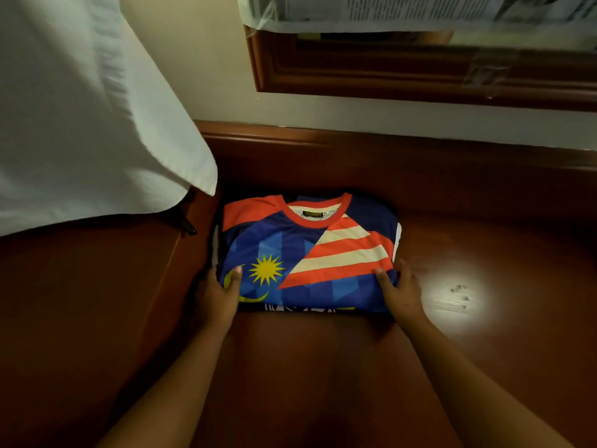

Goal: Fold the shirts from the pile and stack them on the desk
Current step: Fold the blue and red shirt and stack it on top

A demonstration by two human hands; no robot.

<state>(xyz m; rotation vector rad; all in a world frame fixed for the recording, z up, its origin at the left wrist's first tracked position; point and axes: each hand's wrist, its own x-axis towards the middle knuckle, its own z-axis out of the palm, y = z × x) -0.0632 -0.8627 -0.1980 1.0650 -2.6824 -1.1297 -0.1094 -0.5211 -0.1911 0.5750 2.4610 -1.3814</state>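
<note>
On the dark reddish-brown wooden table (484, 240), close under the wall and the wooden window frame (420, 79), lies a folded jersey shirt of shiny blue fabric with a red collar, red-and-white stripes and a yellow sun-and-crescent print (307, 253). It sits as a neat rectangle, collar away from the person, resting flat on the wood, with a bit of white-printed cloth peeking out along its near edge.

By its sheen, the cloth looks like thin, slick polyester: light, limp and likely to slide on the polished wood and slip out of its folds if lifted by one corner. I would take it from both short sides at once, fingers under and thumbs on top, so the bundle keeps its shape.

That is about where the hands are. The left hand (219, 295) grips the near left corner, thumb lying on the crescent print and fingers tucked round the edge out of sight. The right hand (400, 292) holds the near right corner the same way, thumb on top by the stripes.

A white cloth (80, 124) hangs at the left, clear of the shirt.
</note>
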